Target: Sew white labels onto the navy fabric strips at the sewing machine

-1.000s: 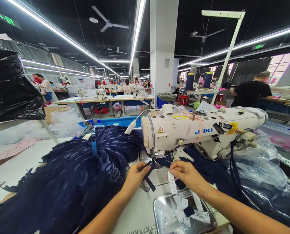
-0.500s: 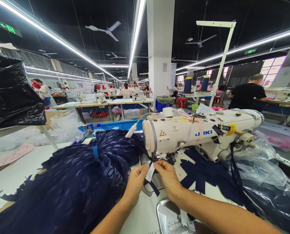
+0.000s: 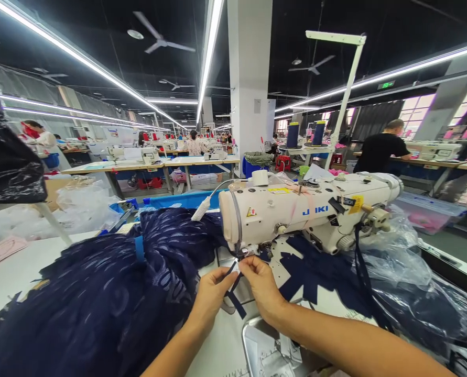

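Observation:
My left hand (image 3: 210, 289) pinches a narrow navy strap (image 3: 233, 302) just in front of the needle of the white sewing machine (image 3: 304, 212). My right hand (image 3: 261, 285) is closed too, its fingertips meeting the left hand's at the presser foot (image 3: 241, 256), pressing a small white label (image 3: 236, 268) against the strap. The label is mostly hidden by my fingers. A big heap of navy patterned fabric (image 3: 99, 293) lies left of my hands, touching my left wrist.
A shiny metal tray (image 3: 268, 351) with labels sits under my right forearm. Navy cut pieces (image 3: 315, 269) and clear plastic bags (image 3: 406, 267) lie right of the machine. A black bag (image 3: 9, 157) hangs at left. Other people work at tables behind; a thread stand (image 3: 343, 89) rises beyond the machine.
My right hand carried the white label from above the tray left up to the needle, meeting my left hand. The label is now tucked between the fingers at the presser foot.

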Demonstrator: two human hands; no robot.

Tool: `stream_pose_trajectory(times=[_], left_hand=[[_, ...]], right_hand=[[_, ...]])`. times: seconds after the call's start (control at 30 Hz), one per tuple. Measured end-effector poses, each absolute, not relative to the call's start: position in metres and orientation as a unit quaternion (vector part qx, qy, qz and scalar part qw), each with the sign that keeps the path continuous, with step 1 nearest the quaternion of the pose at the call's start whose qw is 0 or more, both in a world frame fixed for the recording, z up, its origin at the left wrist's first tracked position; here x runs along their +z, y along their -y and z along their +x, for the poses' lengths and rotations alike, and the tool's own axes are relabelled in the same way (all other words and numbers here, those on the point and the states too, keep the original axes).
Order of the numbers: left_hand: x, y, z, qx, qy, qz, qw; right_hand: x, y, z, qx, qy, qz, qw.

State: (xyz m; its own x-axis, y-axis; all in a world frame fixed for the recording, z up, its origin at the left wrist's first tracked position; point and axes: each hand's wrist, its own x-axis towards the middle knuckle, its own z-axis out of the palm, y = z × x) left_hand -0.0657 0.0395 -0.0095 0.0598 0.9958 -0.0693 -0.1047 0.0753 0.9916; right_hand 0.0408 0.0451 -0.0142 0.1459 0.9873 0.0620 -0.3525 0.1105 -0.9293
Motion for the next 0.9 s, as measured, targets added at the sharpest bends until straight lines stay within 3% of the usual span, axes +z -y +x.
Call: stream_pose_trajectory(times=[0.17, 0.33, 0.4, 0.47, 0.57, 0.63, 0.9], left_hand=[[-0.004, -0.042, -0.072, 0.440, -0.493, 0.489, 0.570], [0.005, -0.036, -0.087, 0.393, -0.499, 0.572, 0.519], [0.008, -0.035, -0.090, 0.402, -0.498, 0.668, 0.381], [0.011, -0.038, -0.090, 0.414, -0.456, 0.777, 0.130], [0.009, -0.050, -0.082, 0.344, -0.301, 0.860, -0.226], [0.002, -0.060, -0.074, 0.277, -0.227, 0.877, -0.320], [-0.031, -0.078, -0.060, 0.201, -0.241, 0.904, -0.290]], right_hand=[[-0.016, -0.047, 0.084, 0.477, 0.564, -0.411, 0.534], [-0.014, -0.072, 0.166, 0.209, 0.747, -0.510, 0.371], [-0.009, -0.090, 0.190, 0.091, 0.766, -0.570, 0.283], [-0.004, -0.107, 0.202, 0.013, 0.769, -0.604, 0.208], [-0.002, -0.128, 0.200, -0.023, 0.777, -0.607, 0.166], [-0.003, -0.137, 0.191, -0.038, 0.787, -0.598, 0.147], [-0.019, -0.151, 0.176, -0.070, 0.797, -0.591, 0.105]])
